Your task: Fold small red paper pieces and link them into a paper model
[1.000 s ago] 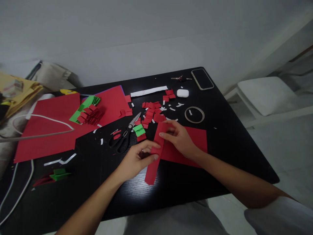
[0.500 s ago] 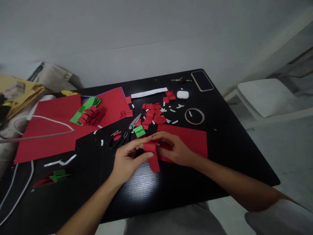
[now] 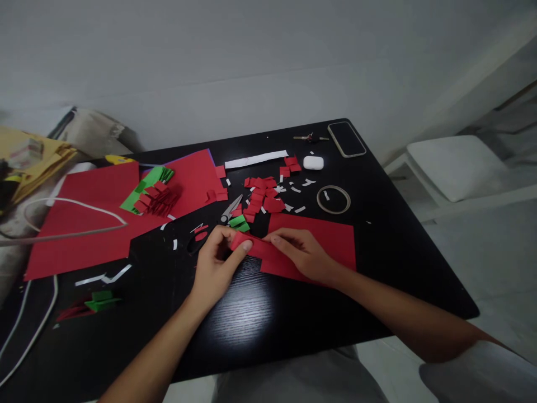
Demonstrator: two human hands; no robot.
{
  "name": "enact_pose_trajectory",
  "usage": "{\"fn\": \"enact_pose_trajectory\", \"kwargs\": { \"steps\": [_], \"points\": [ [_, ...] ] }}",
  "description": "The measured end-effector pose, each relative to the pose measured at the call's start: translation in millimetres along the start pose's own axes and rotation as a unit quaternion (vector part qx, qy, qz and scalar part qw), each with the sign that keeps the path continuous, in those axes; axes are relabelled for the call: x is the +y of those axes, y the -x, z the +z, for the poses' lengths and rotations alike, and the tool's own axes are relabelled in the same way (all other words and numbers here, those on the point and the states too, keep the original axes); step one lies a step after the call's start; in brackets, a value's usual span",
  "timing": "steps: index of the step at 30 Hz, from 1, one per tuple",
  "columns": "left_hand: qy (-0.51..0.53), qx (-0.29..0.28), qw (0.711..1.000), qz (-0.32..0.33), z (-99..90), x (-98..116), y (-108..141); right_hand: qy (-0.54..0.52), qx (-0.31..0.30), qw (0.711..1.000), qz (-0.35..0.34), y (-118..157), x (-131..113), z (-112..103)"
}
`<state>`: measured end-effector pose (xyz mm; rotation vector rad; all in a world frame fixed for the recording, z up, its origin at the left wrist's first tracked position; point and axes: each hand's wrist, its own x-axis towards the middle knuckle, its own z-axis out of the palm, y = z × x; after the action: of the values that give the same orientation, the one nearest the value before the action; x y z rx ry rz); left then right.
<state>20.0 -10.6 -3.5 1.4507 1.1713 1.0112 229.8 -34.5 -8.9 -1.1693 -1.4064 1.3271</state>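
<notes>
My left hand [image 3: 218,266] pinches one end of a red paper strip [image 3: 255,247], thumb on top. At the strip's other end, the fingers of my right hand [image 3: 304,254] are closed on it. The strip runs sideways between both hands, over the left part of a red sheet [image 3: 335,243] lying on the table. Beyond my left hand are black-handled scissors [image 3: 231,210], with their handles partly hidden, and a small folded green paper [image 3: 239,223]. A pile of red paper pieces [image 3: 260,196] lies further back, with white scraps among them.
On the black table [image 3: 319,322] lie a phone [image 3: 347,139], a white earbud case [image 3: 313,163], a ring-shaped coil [image 3: 333,200] and a long white strip [image 3: 255,159]. Larger red sheets [image 3: 84,224], folded green paper [image 3: 146,187] and a white cable [image 3: 92,207] occupy the left side.
The red strip has turned from hanging down toward me to lying sideways between my hands. My right hand has shifted its grip to the strip's right end.
</notes>
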Motion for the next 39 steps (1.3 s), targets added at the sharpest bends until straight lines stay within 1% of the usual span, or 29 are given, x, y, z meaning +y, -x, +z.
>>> {"fn": "enact_pose_trajectory", "kwargs": {
  "steps": [2, 5, 8, 12, 14, 17, 19, 21, 24, 29, 34, 39],
  "points": [
    [0.023, 0.007, 0.999, -0.021, 0.2, 1.0, -1.7, -0.035, -0.007, 0.999, 0.016, 0.1, 0.5, 0.3],
    [0.024, 0.008, 0.999, -0.038, -1.0, 1.9, -3.4, -0.092, -0.011, 0.994, 0.054, 0.1, 3.6, 1.8],
    [0.009, -0.004, 0.999, -0.043, -3.3, 2.1, -4.1, -0.102, 0.002, 0.992, 0.074, -0.6, 7.1, 2.3],
    [-0.001, -0.025, 0.999, -0.042, -3.7, 2.8, -3.5, -0.072, 0.015, 0.995, 0.069, -2.2, 8.3, 0.8],
    [0.008, -0.024, 0.999, -0.034, -2.8, 3.1, -3.1, -0.063, 0.018, 0.996, 0.067, -2.5, 8.1, 0.1],
    [0.014, -0.010, 1.000, 0.008, -2.1, 2.2, -2.2, -0.038, 0.018, 0.997, 0.062, -2.4, 8.3, -0.6],
    [-0.007, -0.012, 0.999, 0.045, -2.8, 0.5, -1.4, -0.011, 0.012, 0.998, 0.053, -2.5, 8.9, -1.4],
    [-0.045, -0.021, 0.997, 0.062, -4.1, -1.6, -0.4, 0.010, 0.018, 0.999, 0.044, -3.2, 9.5, -2.6],
    [-0.088, -0.029, 0.995, 0.044, -5.6, -4.7, 0.8, 0.006, 0.046, 0.998, 0.032, -5.5, 10.0, -4.8],
    [-0.071, -0.049, 0.996, 0.029, -4.7, -7.2, 0.4, -0.075, 0.066, 0.994, 0.040, -8.5, 8.8, -5.5],
    [-0.078, -0.104, 0.991, 0.036, 1.4, -4.9, 2.7, -0.054, 0.064, 0.996, 0.041, -7.6, 7.0, -3.0],
    [-0.066, -0.101, 0.992, 0.037, 9.1, -6.9, 7.1, -0.066, 0.070, 0.995, 0.038, -7.7, 7.8, -0.5]
  ]
}}
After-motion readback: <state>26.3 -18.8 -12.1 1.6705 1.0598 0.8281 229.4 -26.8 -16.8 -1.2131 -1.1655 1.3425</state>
